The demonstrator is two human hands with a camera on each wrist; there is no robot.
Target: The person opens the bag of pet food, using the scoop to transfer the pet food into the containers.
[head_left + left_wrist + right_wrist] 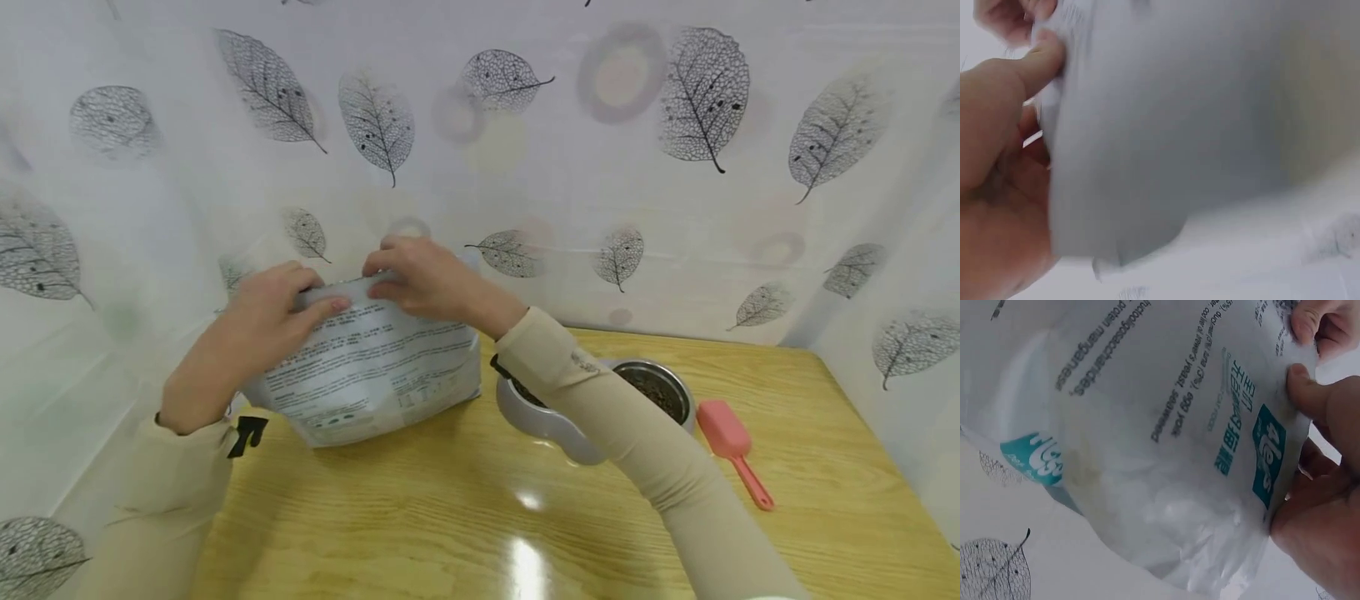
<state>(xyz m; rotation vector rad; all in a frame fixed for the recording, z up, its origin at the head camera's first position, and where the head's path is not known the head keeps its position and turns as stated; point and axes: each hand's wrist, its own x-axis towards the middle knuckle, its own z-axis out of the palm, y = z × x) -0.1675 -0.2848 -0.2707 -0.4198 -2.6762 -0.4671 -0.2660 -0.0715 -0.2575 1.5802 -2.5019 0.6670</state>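
A white printed bag of cat food (382, 375) stands tilted at the left of the table, with small dark text on the side facing me. My left hand (251, 325) grips its top edge at the left, thumb over the front and fingers behind. Further right along the same edge, my right hand (431, 279) pinches the bag. In the right wrist view the bag (1147, 412) shows teal labels and its crumpled film. The left wrist view is blurred; the bag's plain side (1172, 125) fills most of it. The bag's contents are hidden.
Right of the bag sits a grey double pet bowl (536, 417), partly behind my right forearm; brown kibble (656, 392) lies in its right bowl. A pink scoop (726, 429) lies beside it. A leaf-patterned white curtain (555, 183) borders the wooden table (390, 517).
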